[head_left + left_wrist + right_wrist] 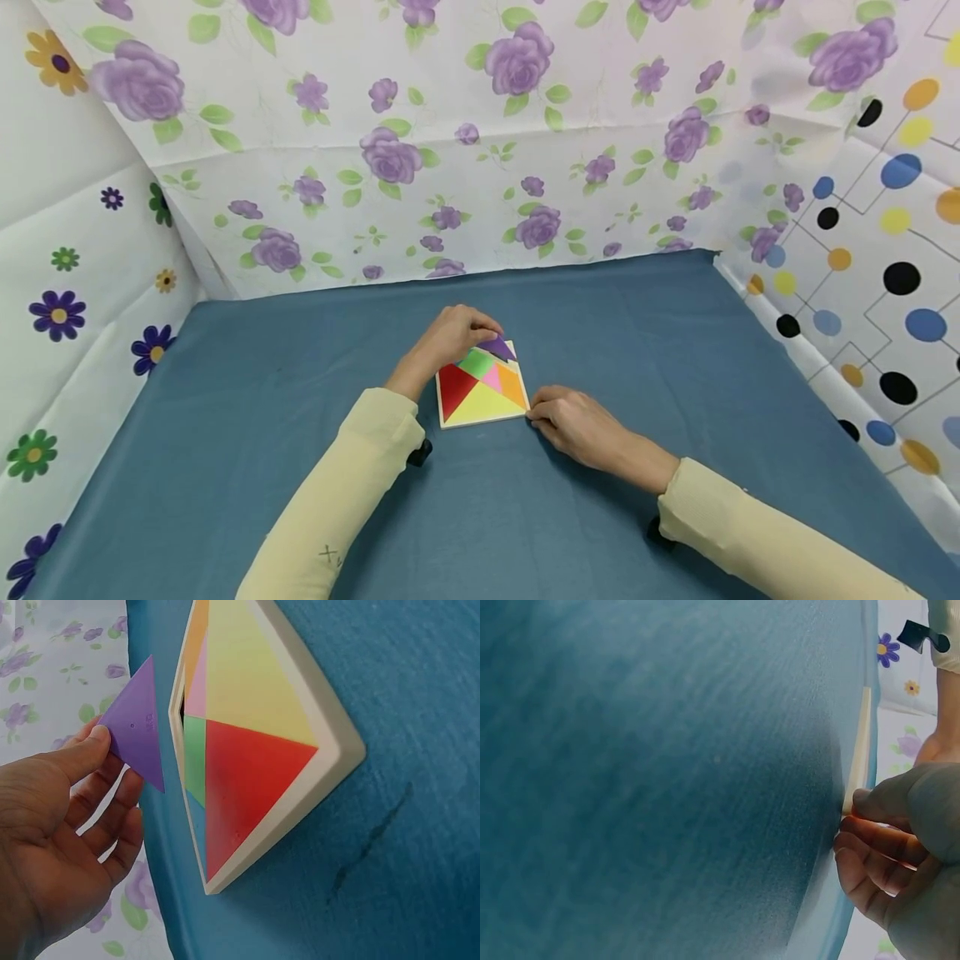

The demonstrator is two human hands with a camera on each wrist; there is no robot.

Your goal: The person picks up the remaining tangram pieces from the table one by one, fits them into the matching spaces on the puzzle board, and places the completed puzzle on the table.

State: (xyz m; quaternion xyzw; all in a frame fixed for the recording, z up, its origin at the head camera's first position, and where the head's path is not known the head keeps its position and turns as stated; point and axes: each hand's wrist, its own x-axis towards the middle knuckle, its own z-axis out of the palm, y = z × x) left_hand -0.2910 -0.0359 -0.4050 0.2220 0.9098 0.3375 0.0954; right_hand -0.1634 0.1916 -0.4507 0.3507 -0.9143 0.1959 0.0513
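A square tangram tray with a pale wooden rim lies on the blue cloth. In it sit a yellow triangle, a red triangle, a green piece, a pink piece and an orange piece; a bit of blue shows in the left wrist view. My left hand pinches a purple triangle between thumb and fingers, held above the tray's far side and apart from it. At the near right corner, my right hand grips the tray's edge between thumb and fingers.
Blue cloth covers the table around the tray. A flowered sheet hangs along the back edge, with patterned sheets at the left and right sides. Dark wrist devices show under the sleeves.
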